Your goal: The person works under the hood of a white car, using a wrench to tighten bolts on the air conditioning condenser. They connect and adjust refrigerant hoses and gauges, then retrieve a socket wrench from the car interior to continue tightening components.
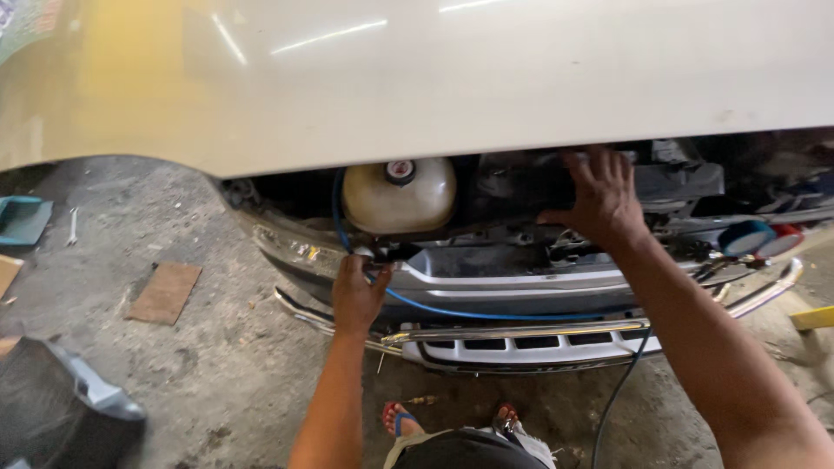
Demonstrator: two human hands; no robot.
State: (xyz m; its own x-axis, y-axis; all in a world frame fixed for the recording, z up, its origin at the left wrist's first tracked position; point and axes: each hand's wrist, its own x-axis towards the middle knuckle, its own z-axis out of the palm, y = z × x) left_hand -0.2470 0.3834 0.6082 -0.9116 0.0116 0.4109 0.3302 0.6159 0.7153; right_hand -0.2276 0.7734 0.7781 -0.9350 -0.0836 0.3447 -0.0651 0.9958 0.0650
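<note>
Reaching under the raised hood [452, 78], the left hand [356, 295] grips the blue hose [452, 311] below the near-left coolant tank [400, 195]; the right hand [599, 204] rests spread, fingers apart, on black engine-bay parts [512, 182]. Hose fitting seems underway; seating it needs firm guidance.

Place: you stand in a car repair workshop, at the front of a white car [486, 78].
Car: its raised hood fills the top of your view; the open engine bay [539, 187] lies below it.
Gauges: a blue and a red service gauge [745, 237] hang at the right of the car's front.
Floor: bare, stained concrete [217, 373] runs left of the car.
Loose items: a wrench [73, 226] and a cardboard scrap [165, 293] lie well left of the car.
</note>
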